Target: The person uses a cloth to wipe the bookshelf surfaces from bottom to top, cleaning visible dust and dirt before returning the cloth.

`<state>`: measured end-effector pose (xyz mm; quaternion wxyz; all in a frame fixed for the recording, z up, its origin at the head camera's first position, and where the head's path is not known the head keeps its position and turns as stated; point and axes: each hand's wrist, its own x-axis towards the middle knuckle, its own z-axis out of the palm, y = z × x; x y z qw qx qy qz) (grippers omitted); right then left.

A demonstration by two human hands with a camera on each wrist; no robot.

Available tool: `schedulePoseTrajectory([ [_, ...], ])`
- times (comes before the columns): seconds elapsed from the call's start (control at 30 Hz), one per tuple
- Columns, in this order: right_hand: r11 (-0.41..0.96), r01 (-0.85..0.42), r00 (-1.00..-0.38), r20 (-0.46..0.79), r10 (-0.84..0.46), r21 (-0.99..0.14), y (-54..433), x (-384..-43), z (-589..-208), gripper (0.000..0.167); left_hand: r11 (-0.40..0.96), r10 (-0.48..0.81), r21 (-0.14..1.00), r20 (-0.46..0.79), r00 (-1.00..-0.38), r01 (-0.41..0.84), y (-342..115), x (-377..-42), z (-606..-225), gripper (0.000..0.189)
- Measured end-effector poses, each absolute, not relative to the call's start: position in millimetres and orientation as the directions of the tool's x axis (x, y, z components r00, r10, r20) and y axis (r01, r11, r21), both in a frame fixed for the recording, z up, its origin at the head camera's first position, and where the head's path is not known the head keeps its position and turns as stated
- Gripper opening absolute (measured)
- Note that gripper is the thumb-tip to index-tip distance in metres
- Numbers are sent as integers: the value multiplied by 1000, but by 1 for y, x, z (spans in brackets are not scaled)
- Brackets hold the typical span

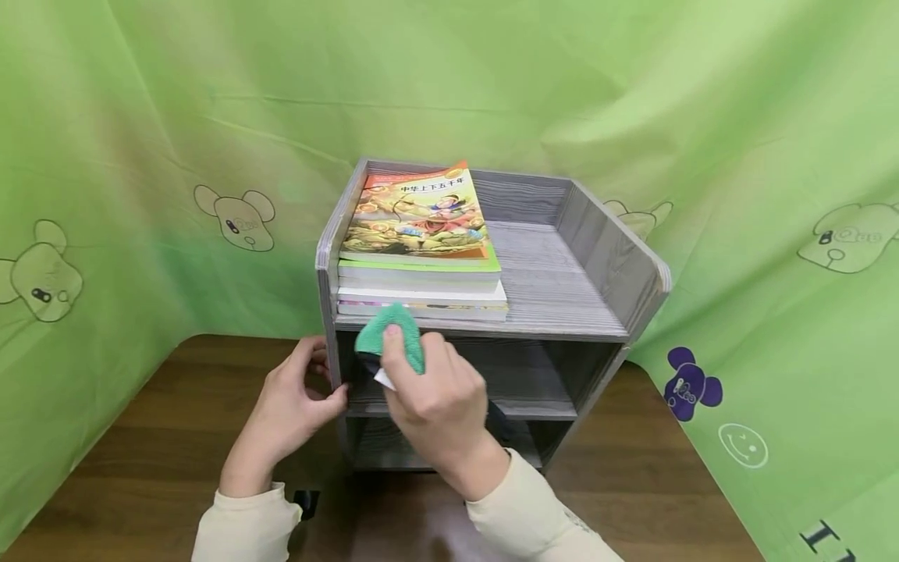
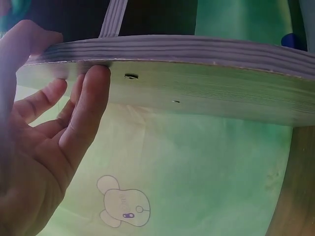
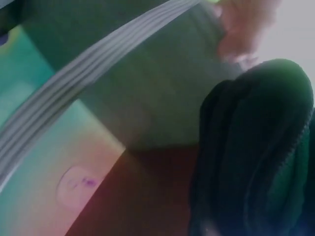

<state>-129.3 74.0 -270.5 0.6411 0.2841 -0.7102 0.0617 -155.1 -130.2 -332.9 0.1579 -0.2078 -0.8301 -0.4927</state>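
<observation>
A small grey wood-grain shelf (image 1: 590,269) stands on a brown table. My left hand (image 1: 288,406) holds its left side panel, thumb at the front edge and fingers along the outer face. Close up in the left wrist view, the fingertips touch that panel (image 2: 206,96). In front of the shelf, my right hand (image 1: 442,398) grips a folded green cloth (image 1: 393,332), the thumb pressed on top of it. The cloth (image 3: 256,147) looks dark and thick in the right wrist view. It overlaps the top board's front edge in the head view.
A stack of books (image 1: 421,226) lies at the left of the top board, the uppermost with a colourful cover. Lower compartments (image 1: 527,375) open to the front beneath it. Green printed fabric (image 1: 527,78) hangs behind and at both sides of the wooden table (image 1: 632,468).
</observation>
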Motion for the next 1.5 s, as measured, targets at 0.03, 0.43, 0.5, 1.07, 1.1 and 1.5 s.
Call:
schedulePoseTrajectory([
  [0.03,837,-478,-8,951,-308,267,81,-129,-271,18,430,189,750,469,-863,502,-130,-155,-333,51],
  [0.43,909,-407,-35,994,-108,84,179,-116,-285,28,434,171,760,458,-872,484,-129,-152,-333,52],
  [0.5,924,-380,-55,997,-60,35,193,-112,-287,29,429,173,763,456,-873,484,-128,-152,-333,52],
  [1.07,902,-391,-47,983,177,-181,218,-96,-295,31,388,232,801,394,-890,456,-136,-154,-331,48],
  [1.1,894,-424,-24,989,145,-141,209,-96,-300,30,385,243,808,378,-893,447,-137,-154,-330,48],
  [1.5,775,-570,-245,844,-478,273,62,-109,-369,23,386,214,815,377,-901,433,-140,-150,-324,40],
])
